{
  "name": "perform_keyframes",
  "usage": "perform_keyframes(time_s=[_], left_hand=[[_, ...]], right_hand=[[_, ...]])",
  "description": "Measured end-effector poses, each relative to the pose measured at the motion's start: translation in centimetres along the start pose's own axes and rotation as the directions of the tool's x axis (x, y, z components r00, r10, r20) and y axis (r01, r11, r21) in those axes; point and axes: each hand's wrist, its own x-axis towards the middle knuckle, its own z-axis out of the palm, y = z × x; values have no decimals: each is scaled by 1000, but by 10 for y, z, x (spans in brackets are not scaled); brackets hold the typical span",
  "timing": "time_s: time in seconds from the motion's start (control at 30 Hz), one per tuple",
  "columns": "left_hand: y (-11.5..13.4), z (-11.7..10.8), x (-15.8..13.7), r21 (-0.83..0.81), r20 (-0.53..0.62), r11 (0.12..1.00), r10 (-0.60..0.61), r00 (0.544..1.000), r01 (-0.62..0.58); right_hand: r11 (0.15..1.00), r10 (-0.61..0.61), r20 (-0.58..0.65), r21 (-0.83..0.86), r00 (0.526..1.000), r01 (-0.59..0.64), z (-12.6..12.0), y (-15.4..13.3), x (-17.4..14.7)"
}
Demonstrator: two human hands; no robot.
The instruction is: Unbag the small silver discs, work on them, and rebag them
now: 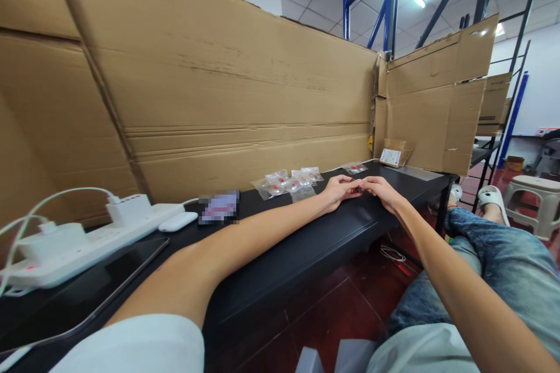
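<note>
Two bare hands at work in the head view: left hand [340, 193] and right hand [380, 189], fingers curled, tips pinched together on a tiny reddish piece [359, 185] above the black tabletop [306, 240]. Fine handling, seemingly, calling for steady fingertips next!

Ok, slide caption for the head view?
Left hand and right hand close together over a black table, clear plastic packets nearby.

A white power strip [105, 240] lies beside a tablet [91, 291]
</note>
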Motion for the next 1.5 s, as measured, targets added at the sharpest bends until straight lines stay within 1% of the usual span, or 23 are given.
perform_keyframes(time_s=[0.1, 0.13, 0.2, 0.23, 0.3, 0.37, 0.4, 0.47, 0.67, 0.83, 1.0, 1.23, 1.37, 1.5], left_hand=[[-1, -1, 1, 12, -24, 1000, 0, 1000, 1], [-1, -1, 1, 34, -34, 999, -3, 999, 5], [0, -1, 1, 77, -46, 997, -7, 999, 11], [0, 0, 0, 87, -48, 996, -8, 999, 12], [2, 2, -2, 91, -46, 996, -8, 999, 12], [3, 4, -4, 93, -56, 996, -10, 998, 15], [3, 5, -4, 98, -65, 995, -9, 998, 16], [4, 6, -5, 116, -85, 993, -1, 996, 11], [2, 6, -4, 154, -113, 988, 31, 993, -13], [0, 4, -1, 138, -114, 990, 4, 993, 12], [-1, 3, 1, 122, -133, 993, 11, 991, 5], [2, 5, -1, 63, -126, 997, -25, 992, 33], [1, 4, 1, 56, -136, 998, -27, 990, 35], [0, 4, 1, 68, -132, 997, -20, 991, 29]], right_hand=[[999, -41, 46, -33, 998, 42, 1, 3, -1], [995, -55, 46, -81, 997, 58, 2, 5, 0], [961, -98, 18, -259, 995, 99, 4, 10, 1], [921, -131, -3, -371, 991, 121, 5, 12, 2], [809, -203, -33, -568, 979, 149, 7, 14, 3], [715, -249, -44, -682, 967, 153, 10, 12, 2], [687, -259, -47, -711, 965, 150, 11, 11, 1], [661, -260, -47, -737, 965, 142, 12, 8, 0], [642, -245, -53, -757, 968, 122, 12, 4, -2], [591, -262, -50, -798, 964, 119, 15, 1, -5], [535, -256, -81, -842, 963, 71, 19, -7, -9], [502, -267, -80, -862, 960, 68, 21, -8, -10], [478, -245, -91, -878, 965, 39, 23, -11, -11], [431, -217, -109, -902, 970, -5, 25, -16, -15]])
